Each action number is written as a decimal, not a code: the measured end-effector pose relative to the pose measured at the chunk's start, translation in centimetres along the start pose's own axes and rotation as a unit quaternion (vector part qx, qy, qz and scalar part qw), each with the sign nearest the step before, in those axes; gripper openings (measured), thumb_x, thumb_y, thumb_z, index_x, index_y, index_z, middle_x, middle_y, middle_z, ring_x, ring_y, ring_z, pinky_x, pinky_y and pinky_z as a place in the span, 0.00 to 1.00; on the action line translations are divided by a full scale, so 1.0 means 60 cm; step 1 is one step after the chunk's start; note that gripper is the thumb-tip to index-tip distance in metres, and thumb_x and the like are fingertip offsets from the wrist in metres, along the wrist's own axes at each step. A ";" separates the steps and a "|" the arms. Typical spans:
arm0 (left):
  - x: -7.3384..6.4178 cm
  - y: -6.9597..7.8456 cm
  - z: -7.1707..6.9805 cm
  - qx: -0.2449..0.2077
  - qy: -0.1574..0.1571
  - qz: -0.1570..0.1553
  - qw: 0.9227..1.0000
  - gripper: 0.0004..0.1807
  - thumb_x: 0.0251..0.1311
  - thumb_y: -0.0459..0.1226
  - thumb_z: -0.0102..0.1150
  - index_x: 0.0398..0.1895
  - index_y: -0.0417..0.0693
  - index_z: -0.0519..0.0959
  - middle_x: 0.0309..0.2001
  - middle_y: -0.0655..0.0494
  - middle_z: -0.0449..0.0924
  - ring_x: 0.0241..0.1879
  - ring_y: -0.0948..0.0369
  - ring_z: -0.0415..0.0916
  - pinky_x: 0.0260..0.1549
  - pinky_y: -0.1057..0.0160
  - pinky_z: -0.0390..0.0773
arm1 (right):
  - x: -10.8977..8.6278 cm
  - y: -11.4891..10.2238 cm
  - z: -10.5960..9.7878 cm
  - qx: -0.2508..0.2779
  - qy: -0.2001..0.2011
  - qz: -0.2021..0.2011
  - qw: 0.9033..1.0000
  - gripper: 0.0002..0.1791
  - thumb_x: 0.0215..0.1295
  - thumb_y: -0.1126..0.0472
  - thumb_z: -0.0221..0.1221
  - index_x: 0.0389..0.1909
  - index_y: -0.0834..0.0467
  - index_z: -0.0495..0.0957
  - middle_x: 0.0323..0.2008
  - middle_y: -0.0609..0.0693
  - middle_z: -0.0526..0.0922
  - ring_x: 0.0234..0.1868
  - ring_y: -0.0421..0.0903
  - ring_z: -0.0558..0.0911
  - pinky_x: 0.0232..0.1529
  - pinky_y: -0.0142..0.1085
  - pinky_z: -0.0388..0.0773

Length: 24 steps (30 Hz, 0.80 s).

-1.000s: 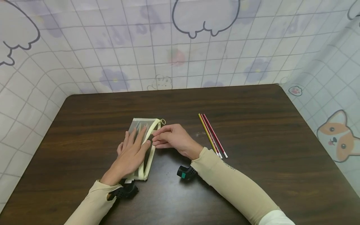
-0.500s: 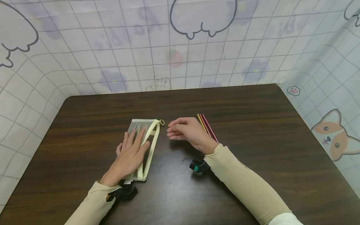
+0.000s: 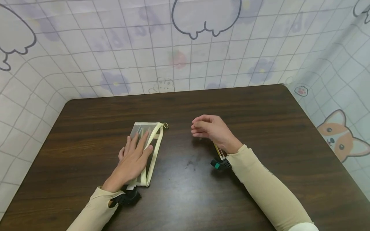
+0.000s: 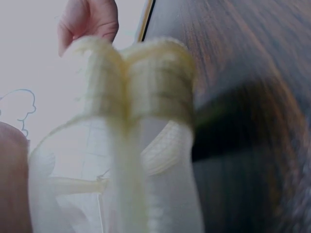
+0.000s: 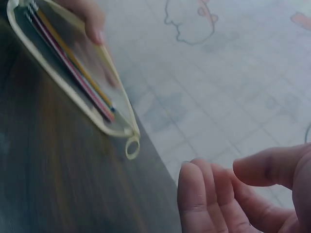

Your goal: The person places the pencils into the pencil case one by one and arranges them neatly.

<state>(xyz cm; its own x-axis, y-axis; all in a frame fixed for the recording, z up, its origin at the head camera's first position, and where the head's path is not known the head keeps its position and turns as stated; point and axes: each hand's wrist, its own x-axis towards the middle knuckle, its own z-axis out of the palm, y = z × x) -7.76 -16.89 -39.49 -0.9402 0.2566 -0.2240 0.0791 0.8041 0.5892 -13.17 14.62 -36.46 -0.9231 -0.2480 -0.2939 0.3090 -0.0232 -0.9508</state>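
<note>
A clear zip pencil case (image 3: 156, 154) with pale yellow edges lies left of the table's middle, its mouth parted. Spread over its top, my left hand (image 3: 133, 162) rests with fingers straight. Pencils (image 5: 73, 68) show inside the case in the right wrist view. My right hand (image 3: 215, 131) hovers right of the case, over pencils (image 3: 220, 152) on the table that it mostly hides. Its fingers are loosely bent, thumb apart from them, and nothing is between them in the right wrist view. The case's zip edges (image 4: 160, 82) fill the left wrist view, blurred.
A dark wood table (image 3: 179, 205) bears everything. A ring zip pull (image 3: 165, 125) sticks out at the case's far corner. Behind and beside the table hangs a white gridded sheet (image 3: 138, 57) with cartoon prints. Each wrist wears a black camera (image 3: 221, 164).
My right hand has moved right, away from the case's mouth, and now covers most of the pencils on the table. My left hand stays on the case.
</note>
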 end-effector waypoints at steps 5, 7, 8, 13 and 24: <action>-0.001 0.000 0.000 0.000 0.001 -0.002 1.000 0.37 0.80 0.63 0.27 0.86 0.67 0.39 0.86 0.42 0.29 0.83 0.34 0.19 0.71 0.25 0.30 | 0.000 0.001 -0.023 -0.013 -0.003 0.004 1.000 0.23 0.73 0.63 0.62 0.61 0.73 0.73 0.48 0.60 0.84 0.45 0.49 0.89 0.50 0.37 0.87; -0.002 0.000 0.000 -0.001 0.000 -0.001 1.000 0.37 0.80 0.63 0.27 0.86 0.67 0.39 0.86 0.42 0.28 0.83 0.34 0.19 0.71 0.25 0.30 | -0.001 0.001 -0.032 -0.026 -0.001 0.013 1.000 0.23 0.73 0.62 0.62 0.61 0.72 0.73 0.49 0.59 0.83 0.46 0.50 0.88 0.50 0.36 0.87; -0.002 0.001 0.000 -0.001 -0.001 -0.001 1.000 0.37 0.80 0.63 0.27 0.86 0.68 0.39 0.86 0.42 0.28 0.83 0.35 0.19 0.71 0.25 0.30 | -0.001 0.001 -0.036 -0.034 0.000 0.017 0.999 0.23 0.72 0.62 0.63 0.62 0.71 0.73 0.50 0.58 0.83 0.47 0.50 0.88 0.50 0.36 0.87; 0.000 0.002 0.000 0.000 -0.002 0.001 1.000 0.37 0.80 0.63 0.27 0.86 0.69 0.38 0.86 0.43 0.28 0.83 0.35 0.19 0.71 0.25 0.30 | 0.000 0.002 -0.056 -0.070 0.000 0.022 0.997 0.24 0.72 0.60 0.63 0.63 0.69 0.74 0.50 0.53 0.81 0.51 0.54 0.86 0.52 0.37 0.86; 0.000 0.002 0.001 0.003 -0.001 -0.003 1.000 0.37 0.80 0.63 0.27 0.86 0.68 0.38 0.86 0.42 0.29 0.83 0.35 0.19 0.70 0.25 0.30 | 0.007 0.000 -0.101 -0.101 0.008 0.020 0.995 0.23 0.67 0.61 0.67 0.59 0.67 0.76 0.52 0.61 0.87 0.44 0.49 0.87 0.50 0.38 0.86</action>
<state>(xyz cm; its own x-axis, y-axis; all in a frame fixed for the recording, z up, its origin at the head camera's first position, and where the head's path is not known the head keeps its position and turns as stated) -7.74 -16.77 -39.47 -0.9402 0.2521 -0.2291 0.0749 0.8090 0.5830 -14.97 20.39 -37.18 -0.9145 -0.2299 -0.3328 0.2954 0.1825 -0.9378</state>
